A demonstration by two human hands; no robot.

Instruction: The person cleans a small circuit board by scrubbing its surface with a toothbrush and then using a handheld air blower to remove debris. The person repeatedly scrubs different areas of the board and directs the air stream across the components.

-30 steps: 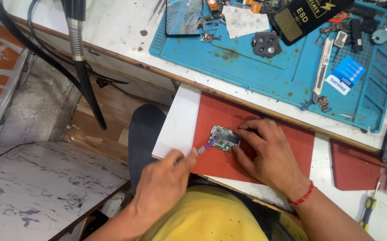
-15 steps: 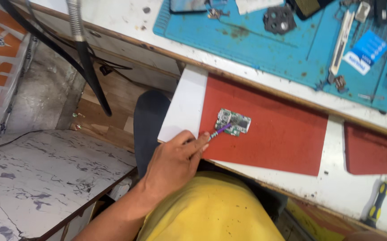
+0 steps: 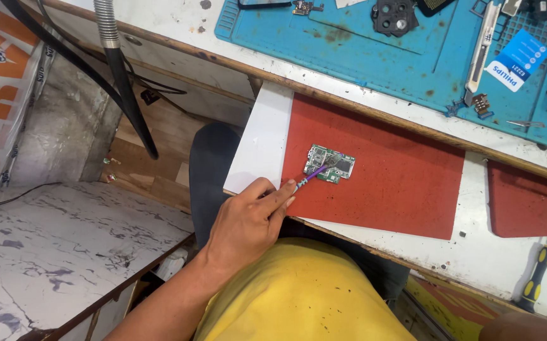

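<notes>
Right hand gone; left hand (image 3: 248,221) fingers pinch purple tool (image 3: 308,178), tip seemingly touching circuit board (image 3: 329,163).

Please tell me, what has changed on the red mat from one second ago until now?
The right hand, which was pressing the small green circuit board down, has let it go and left the view. The left hand stays at the near edge of the red mat, holding the thin purple tool with its tip on the board. The board lies in about the same place, now uncovered.
</notes>
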